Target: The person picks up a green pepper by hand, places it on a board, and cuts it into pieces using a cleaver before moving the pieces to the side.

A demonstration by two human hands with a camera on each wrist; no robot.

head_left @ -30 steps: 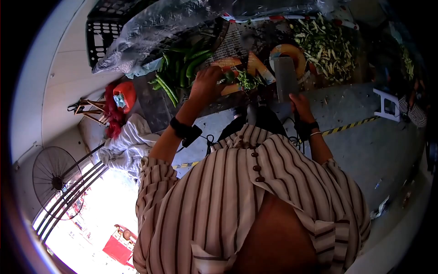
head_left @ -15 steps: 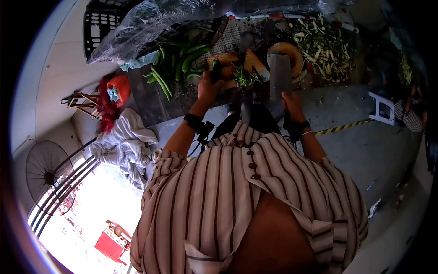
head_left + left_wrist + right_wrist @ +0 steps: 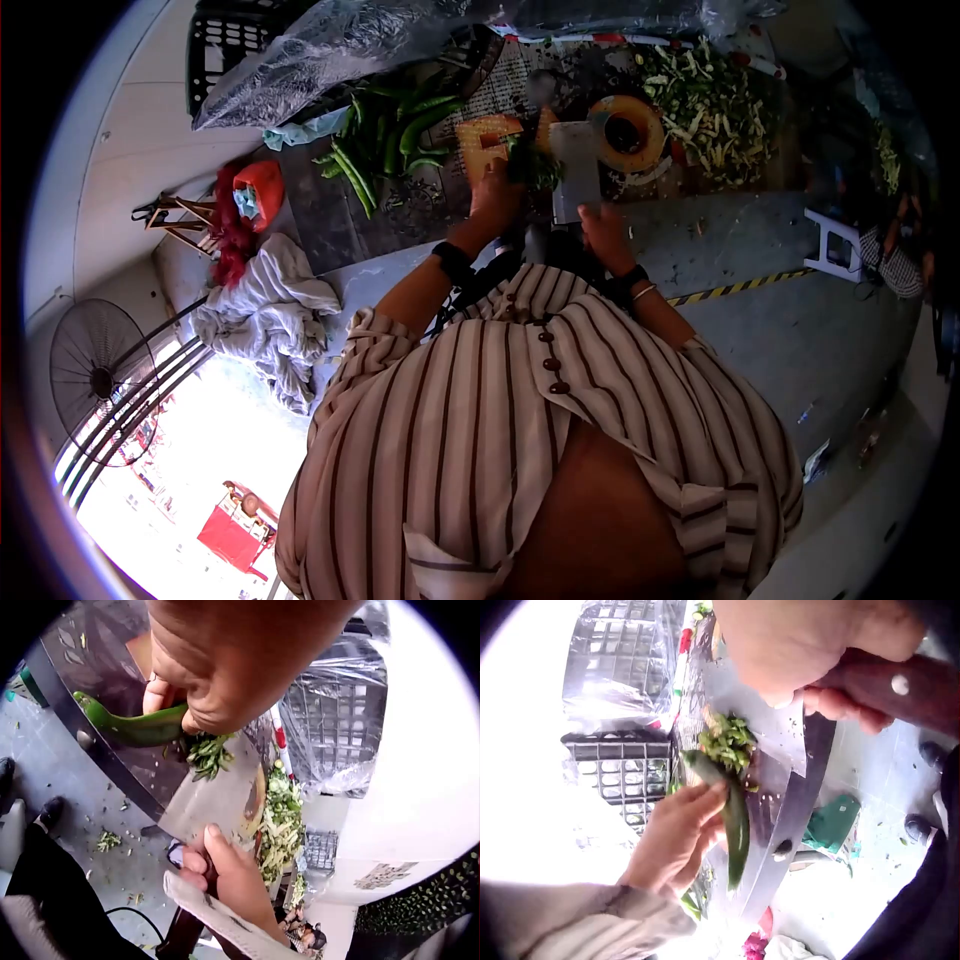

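Observation:
My left hand (image 3: 495, 200) pinches a long green pepper (image 3: 736, 825) between thumb and fingers, just over the work surface. In my right hand (image 3: 606, 238) is a cleaver, gripped by its dark wooden handle (image 3: 922, 690). The broad cleaver blade (image 3: 575, 175) lies low over the table, to the right of the pepper. A small heap of chopped green pieces (image 3: 727, 742) sits between the pepper and the blade. Whole green peppers (image 3: 385, 140) are piled to the left of my left hand.
A large heap of cut pieces (image 3: 715, 115) covers the table's right part. Clear plastic sheeting (image 3: 330, 65) and a black crate (image 3: 215, 60) stand along the back. A white stool (image 3: 835, 243) is on the floor at right; a red bag (image 3: 258, 195) is at left.
My left hand has moved right from beside the pepper pile to the chopped pieces, with a pepper in it. My right hand has brought the cleaver leftward, closer to the left hand.

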